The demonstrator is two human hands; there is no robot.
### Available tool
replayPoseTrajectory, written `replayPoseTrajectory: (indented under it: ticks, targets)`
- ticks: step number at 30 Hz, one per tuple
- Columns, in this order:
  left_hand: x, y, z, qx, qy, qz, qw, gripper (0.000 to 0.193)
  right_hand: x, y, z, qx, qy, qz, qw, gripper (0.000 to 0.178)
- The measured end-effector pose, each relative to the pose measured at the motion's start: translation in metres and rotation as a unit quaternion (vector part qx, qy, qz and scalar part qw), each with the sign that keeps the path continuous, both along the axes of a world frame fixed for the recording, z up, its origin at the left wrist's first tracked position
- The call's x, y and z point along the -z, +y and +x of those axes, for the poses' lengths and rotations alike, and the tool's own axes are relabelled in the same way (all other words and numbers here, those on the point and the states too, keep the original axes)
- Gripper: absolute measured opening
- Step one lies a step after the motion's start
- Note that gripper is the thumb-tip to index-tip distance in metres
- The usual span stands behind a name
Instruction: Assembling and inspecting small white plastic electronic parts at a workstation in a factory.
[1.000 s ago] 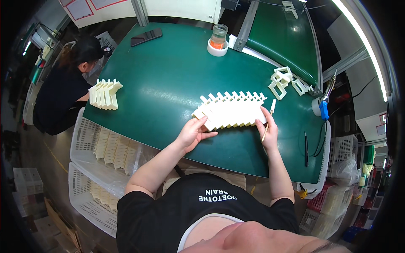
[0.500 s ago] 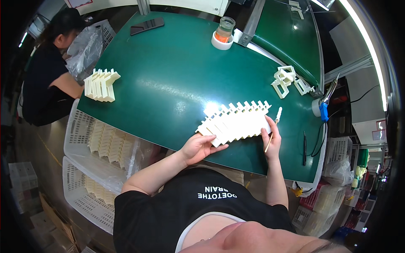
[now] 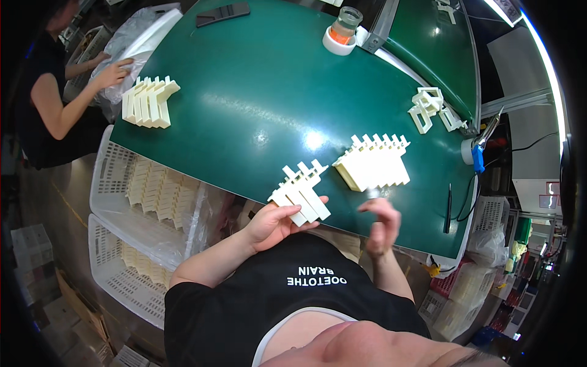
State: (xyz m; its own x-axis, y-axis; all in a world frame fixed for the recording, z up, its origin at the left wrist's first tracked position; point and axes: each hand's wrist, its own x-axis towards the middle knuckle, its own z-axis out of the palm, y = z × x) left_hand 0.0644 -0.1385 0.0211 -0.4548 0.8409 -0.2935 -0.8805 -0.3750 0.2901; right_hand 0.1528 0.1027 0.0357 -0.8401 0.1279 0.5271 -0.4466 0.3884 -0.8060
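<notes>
My left hand (image 3: 273,226) is closed on a small stack of cream-white plastic parts (image 3: 306,199), thumb on top, over the table's near edge. Pegs stick up along the stack's far side. To its right, a larger stack of the same parts (image 3: 372,166) lies apart on the green table. My right hand (image 3: 383,225) is just nearer than that stack, smeared by motion, with its fingers curled. At its fingertips shows the blurred white tip of a cotton swab (image 3: 372,193); the stick is mostly hidden.
Another stack of parts (image 3: 148,104) stands at the table's left. Loose white frames (image 3: 426,109), a jar (image 3: 347,23) in a white ring, a phone (image 3: 223,14), a black pen-like tool (image 3: 448,209) and a blue-handled tool (image 3: 478,160) lie around. Crates (image 3: 103,183) stand lower left, a co-worker (image 3: 58,101) far left.
The long row of parts is now in two: my left hand holds the smaller portion, the larger lies on the table. My right hand has let go of the row and moved nearer me.
</notes>
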Motion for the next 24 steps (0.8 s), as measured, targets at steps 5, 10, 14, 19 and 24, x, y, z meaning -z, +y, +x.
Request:
replayPoseTrajectory:
  ticks: [5, 10, 14, 19, 24]
  targets:
    - [0.001, -0.003, 0.005, 0.008, -0.015, 0.000, 1.000, 0.052, 0.015, -0.030, -0.004, -0.078, -0.039, -0.007, 0.996, 0.017]
    - [0.004, -0.001, 0.007, -0.002, -0.006, 0.016, 1.000, 0.052, 0.018, -0.030, -0.007, 0.009, -0.079, -0.034, 0.996, 0.022]
    - [0.007, -0.001, 0.011, -0.006, -0.032, 0.012, 0.999, 0.052, 0.009, -0.040, -0.008, -0.065, -0.031, 0.058, 0.996, 0.017]
    - [0.003, 0.000, 0.007, -0.002, -0.011, 0.033, 0.999, 0.054, 0.005, -0.038, -0.009, -0.050, 0.002, 0.108, 0.993, 0.013]
    - [0.001, -0.001, 0.007, -0.002, -0.011, 0.038, 0.999, 0.055, 0.003, -0.038, -0.021, -0.040, -0.016, 0.108, 0.993, 0.008]
